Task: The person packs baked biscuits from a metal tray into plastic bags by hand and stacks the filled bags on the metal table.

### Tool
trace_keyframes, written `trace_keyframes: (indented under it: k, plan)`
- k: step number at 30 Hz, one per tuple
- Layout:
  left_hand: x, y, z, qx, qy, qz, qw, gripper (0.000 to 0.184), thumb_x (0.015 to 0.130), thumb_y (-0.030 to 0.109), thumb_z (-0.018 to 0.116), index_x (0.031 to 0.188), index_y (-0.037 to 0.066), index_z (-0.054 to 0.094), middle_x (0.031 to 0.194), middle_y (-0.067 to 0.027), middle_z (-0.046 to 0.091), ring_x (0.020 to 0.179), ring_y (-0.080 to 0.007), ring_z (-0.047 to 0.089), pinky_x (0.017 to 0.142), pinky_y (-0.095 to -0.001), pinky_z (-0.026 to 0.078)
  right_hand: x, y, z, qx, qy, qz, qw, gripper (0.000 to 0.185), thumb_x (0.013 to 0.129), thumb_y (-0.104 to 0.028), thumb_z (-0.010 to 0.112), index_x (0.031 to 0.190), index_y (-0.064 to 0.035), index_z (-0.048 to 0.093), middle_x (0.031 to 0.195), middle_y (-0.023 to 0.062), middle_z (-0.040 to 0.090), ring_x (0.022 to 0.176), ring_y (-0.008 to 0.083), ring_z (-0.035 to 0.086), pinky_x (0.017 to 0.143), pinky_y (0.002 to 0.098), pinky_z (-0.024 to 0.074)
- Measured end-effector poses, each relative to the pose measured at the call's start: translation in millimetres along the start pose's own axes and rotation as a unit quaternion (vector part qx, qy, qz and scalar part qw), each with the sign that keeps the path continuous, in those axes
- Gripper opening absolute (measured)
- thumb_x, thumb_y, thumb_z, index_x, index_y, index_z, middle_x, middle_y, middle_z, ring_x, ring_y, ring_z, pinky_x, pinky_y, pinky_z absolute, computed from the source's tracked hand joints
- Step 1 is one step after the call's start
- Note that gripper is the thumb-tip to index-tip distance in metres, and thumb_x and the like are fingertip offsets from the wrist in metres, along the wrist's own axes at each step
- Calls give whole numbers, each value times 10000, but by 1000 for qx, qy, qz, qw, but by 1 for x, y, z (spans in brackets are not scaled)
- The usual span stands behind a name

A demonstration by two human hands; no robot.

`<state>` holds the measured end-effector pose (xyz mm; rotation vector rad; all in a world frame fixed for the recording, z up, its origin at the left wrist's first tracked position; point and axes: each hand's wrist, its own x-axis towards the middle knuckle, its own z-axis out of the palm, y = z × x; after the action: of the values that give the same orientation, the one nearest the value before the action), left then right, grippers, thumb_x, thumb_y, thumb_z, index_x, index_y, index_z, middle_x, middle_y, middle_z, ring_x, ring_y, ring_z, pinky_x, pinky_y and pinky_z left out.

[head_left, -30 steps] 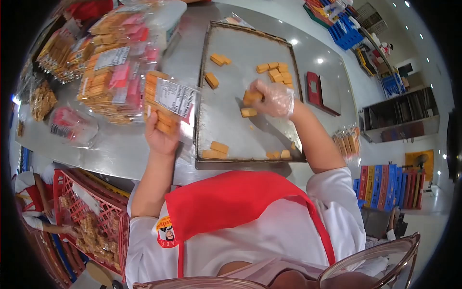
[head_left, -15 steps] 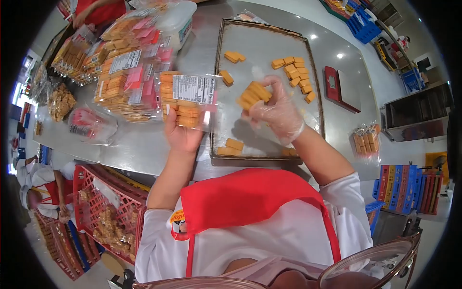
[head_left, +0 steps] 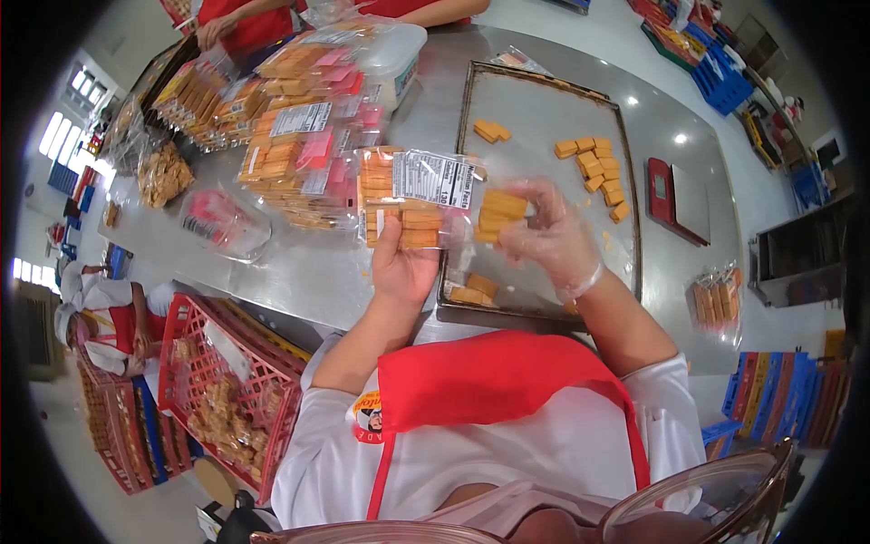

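My left hand grips a clear plastic bag with rows of rectangular biscuits inside and a white nutrition label on its front. The bag's mouth faces right. In my right hand, which wears a clear glove, is a small stack of biscuits, just right of the bag's mouth and apart from the label. Under my right hand lies a metal baking tray with loose biscuits grouped at its right side and a few more at its left and near edges.
Filled biscuit bags are piled left of my hands, beside a plastic tub. A red scale and a small packet lie to the right. A red crate stands at lower left. Other people work at the far side and left.
My right hand has brought the biscuit stack closer to the bag's mouth and turned it more level. The whole view has shifted, so the table appears further right and lower.
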<state>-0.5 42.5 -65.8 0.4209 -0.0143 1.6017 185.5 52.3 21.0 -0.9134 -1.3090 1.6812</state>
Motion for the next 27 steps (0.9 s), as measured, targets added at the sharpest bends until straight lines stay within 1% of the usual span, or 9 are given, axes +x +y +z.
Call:
trace_keyframes:
  k: [4, 7, 10, 12, 14, 17, 19, 22, 27]
  plan:
    - [4, 1, -2, -11, -4, -10, 1000, 361, 861, 218, 458, 1177, 50, 405, 1149, -101, 495, 1072, -256, 473, 917, -388, 387, -4, 2, -2, 15, -63, 70, 995, 456, 718, 45, 561, 1134, -69, 415, 1010, 79, 485, 655, 133, 560, 506, 225, 423]
    - [0, 1, 12, -102, 41, -66, 992, 352, 864, 220, 453, 1164, 41, 415, 1135, -113, 504, 1071, -261, 478, 924, -391, 388, 4, -7, -3, 69, -31, 97, 992, 425, 725, 15, 551, 1124, -59, 426, 782, 54, 543, 572, 116, 502, 533, 225, 391]
    - [-3, 1, 19, -94, 63, -86, 990, 350, 863, 216, 453, 1166, 44, 416, 1140, -119, 500, 1074, -261, 476, 927, -391, 388, 11, 4, -10, 57, -31, 66, 996, 405, 727, 7, 545, 1112, -59, 439, 773, 55, 549, 565, 114, 503, 536, 220, 390]
    - [-3, -2, 7, -94, 53, -69, 992, 376, 860, 210, 448, 1199, 58, 389, 1180, -119, 472, 1095, -271, 455, 930, -444, 371, 15, 18, -16, -237, -59, -174, 954, 423, 723, 22, 547, 1120, -73, 435, 931, 77, 512, 650, 131, 527, 540, 224, 412]
    - [-4, -4, -7, -86, 30, -64, 994, 398, 855, 203, 453, 1219, 63, 372, 1200, -118, 458, 1108, -273, 443, 933, -462, 362, 13, 23, -18, -306, -63, -221, 924, 432, 727, 31, 541, 1128, -88, 434, 1014, 91, 494, 706, 142, 541, 550, 230, 427]
    - [-7, -6, -8, -40, -11, -75, 996, 422, 842, 181, 474, 1230, 64, 356, 1200, -115, 455, 1110, -259, 443, 940, -430, 359, 6, 6, -8, -79, -32, -36, 996, 433, 735, 37, 532, 1137, -90, 434, 1057, 93, 475, 743, 139, 537, 581, 240, 435]
    - [-9, -13, 14, 16, -19, -71, 997, 442, 832, 158, 487, 1239, 71, 339, 1206, -110, 449, 1108, -242, 447, 945, -394, 356, 12, -3, -13, 84, -4, 66, 994, 438, 728, 40, 541, 1139, -61, 428, 1128, 88, 435, 759, 119, 522, 608, 249, 435]
    - [-9, -17, 16, 32, 0, -66, 997, 455, 826, 148, 489, 1246, 75, 329, 1199, -101, 454, 1107, -233, 446, 950, -391, 346, 12, -3, -9, 169, 46, 43, 984, 462, 742, 32, 544, 1172, -68, 406, 1126, 90, 454, 792, 120, 539, 647, 260, 465]
    - [-7, -16, 14, 46, -13, -84, 995, 438, 822, 134, 484, 1233, 76, 342, 1185, -94, 464, 1102, -227, 448, 945, -385, 353, 7, -4, 7, 221, 30, 7, 975, 401, 796, -5, 512, 1182, -66, 424, 1068, 62, 507, 810, 150, 567, 683, 255, 503]
